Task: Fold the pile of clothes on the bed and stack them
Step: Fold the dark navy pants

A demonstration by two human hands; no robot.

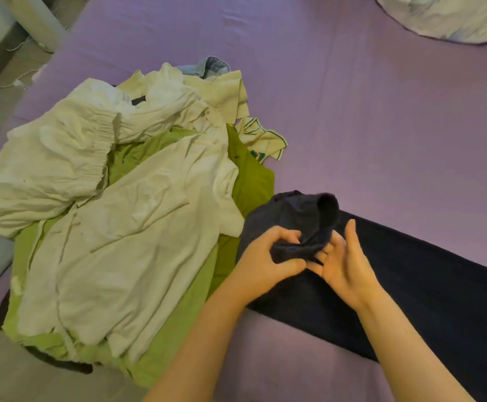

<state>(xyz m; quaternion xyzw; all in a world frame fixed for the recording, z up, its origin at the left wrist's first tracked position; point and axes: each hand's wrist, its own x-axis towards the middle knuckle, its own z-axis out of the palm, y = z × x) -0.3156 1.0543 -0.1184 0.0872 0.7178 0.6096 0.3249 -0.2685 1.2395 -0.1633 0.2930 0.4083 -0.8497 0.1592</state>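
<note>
A dark navy garment (427, 288) lies stretched across the purple bed (367, 117) from the centre to the lower right. Its near end is bunched up and lifted between my hands. My left hand (261, 264) pinches that bunched cloth. My right hand (345, 262) touches the same fold with fingers spread and palm turned inward. To the left sits the pile of clothes (126, 216): a white shirt on top, white gathered shorts (62, 158), green garments (251, 181) underneath, and a cream piece with green trim (265, 140).
A light denim piece (210, 66) peeks out behind the pile. A white pillow (451, 15) rests at the top right corner. The bed's left edge drops to a tiled floor with white cables (1, 79).
</note>
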